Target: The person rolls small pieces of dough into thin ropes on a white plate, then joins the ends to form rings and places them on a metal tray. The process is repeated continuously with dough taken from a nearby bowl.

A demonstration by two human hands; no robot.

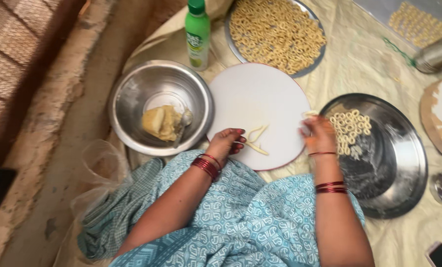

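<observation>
My left hand (226,141) rests on the near edge of the round white board (255,99), fingers curled loosely, tips touching the thin dough strips (256,138) lying there. Not clenched; whether it actually pinches a strip I cannot tell. The strips lie on the lower part of the board, a couple of them crossing, just beside my fingertips.

My right hand (319,134) sits at the board's right edge, where it meets the steel plate (394,163). Fingers are bunched around a small pale bit of dough (309,114); the hand is blurred, so the grip itself is unclear.

On the steel plate, a small cluster of dough rings (350,127) lies just beyond my right hand, toward the plate's near-left side. The rest of the plate is dusted and bare.

Left of the board: a steel bowl (132,99) with a lump of dough (161,122) and a spoon (184,123) in it. Beyond the board: a green bottle (197,34), upright, and a large tray of rings (278,32), well filled. Everything sits on a pale cloth (359,64) on the floor. My lap in blue patterned fabric (240,222) touches the board's near edge. Red bangles on both wrists.
</observation>
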